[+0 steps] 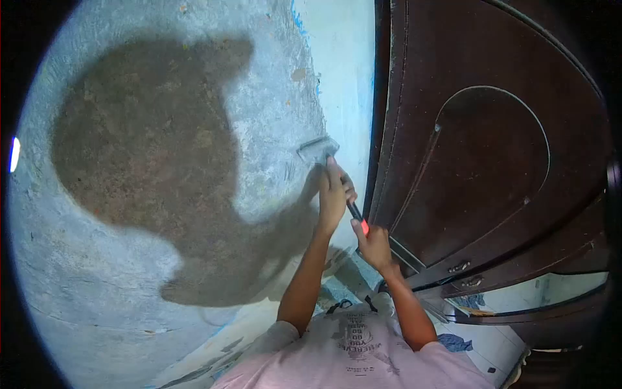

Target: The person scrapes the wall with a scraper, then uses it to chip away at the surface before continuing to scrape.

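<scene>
A scraper [317, 150] with a wide flat blade and a black and red handle lies against the wall, its blade at the edge between rough grey plaster [272, 110] and a smooth pale painted strip [346, 84]. My left hand [334, 194] is closed round the upper part of the tool, close below the blade. Lower down and to the right, my right hand [374, 246] grips the handle near its red part. Both hands hold the one tool.
Right of the wall stands a dark brown wooden cabinet [479, 149] with metal handles and a mirror-like panel. A large shadow covers the wall at left. Below are pale floor tiles [495, 343] and a blue cloth [455, 342].
</scene>
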### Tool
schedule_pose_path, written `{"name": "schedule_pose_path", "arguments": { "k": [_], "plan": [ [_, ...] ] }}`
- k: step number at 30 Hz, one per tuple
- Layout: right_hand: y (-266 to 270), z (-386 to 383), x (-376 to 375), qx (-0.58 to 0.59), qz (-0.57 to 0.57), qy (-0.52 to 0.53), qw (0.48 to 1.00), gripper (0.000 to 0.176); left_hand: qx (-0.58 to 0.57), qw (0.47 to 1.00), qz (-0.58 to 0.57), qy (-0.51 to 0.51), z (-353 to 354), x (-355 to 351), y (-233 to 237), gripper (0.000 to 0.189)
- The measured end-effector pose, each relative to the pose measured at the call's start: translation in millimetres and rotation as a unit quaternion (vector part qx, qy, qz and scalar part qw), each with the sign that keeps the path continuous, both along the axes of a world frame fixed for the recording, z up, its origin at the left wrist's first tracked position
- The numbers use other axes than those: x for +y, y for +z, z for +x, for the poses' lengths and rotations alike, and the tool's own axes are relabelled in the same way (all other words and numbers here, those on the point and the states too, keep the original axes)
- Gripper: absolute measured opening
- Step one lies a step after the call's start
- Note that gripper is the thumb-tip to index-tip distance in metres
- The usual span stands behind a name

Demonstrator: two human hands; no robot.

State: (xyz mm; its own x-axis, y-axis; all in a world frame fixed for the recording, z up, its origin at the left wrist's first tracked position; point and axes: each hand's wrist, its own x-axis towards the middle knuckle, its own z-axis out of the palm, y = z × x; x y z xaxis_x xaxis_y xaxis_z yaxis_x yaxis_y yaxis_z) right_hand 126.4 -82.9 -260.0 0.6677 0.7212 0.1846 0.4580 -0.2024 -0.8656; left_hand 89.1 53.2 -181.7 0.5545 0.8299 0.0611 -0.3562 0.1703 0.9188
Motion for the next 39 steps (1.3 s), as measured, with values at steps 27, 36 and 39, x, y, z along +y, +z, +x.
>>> {"name": "schedule_pose_path", "arguments": {
  "k": [27,36,39],
  "plan": [
    [-5,-1,-10,0.013,-0.039,0.016,0.999,0.066,-0.001,1.0,-0.021,0.003,-6,-5,-13,0.053],
    [-1,8,-4,-0.045,0.014,0.018,0.999,0.07,-0.015,1.0,0.012,-0.003,-4,-4,13,0.051],
    [-6,0,-10,-0.003,-0.054,0.013,0.998,0.071,-0.008,0.999,-0.041,-0.002,-7,-9,-12,0.05]
  ]
}}
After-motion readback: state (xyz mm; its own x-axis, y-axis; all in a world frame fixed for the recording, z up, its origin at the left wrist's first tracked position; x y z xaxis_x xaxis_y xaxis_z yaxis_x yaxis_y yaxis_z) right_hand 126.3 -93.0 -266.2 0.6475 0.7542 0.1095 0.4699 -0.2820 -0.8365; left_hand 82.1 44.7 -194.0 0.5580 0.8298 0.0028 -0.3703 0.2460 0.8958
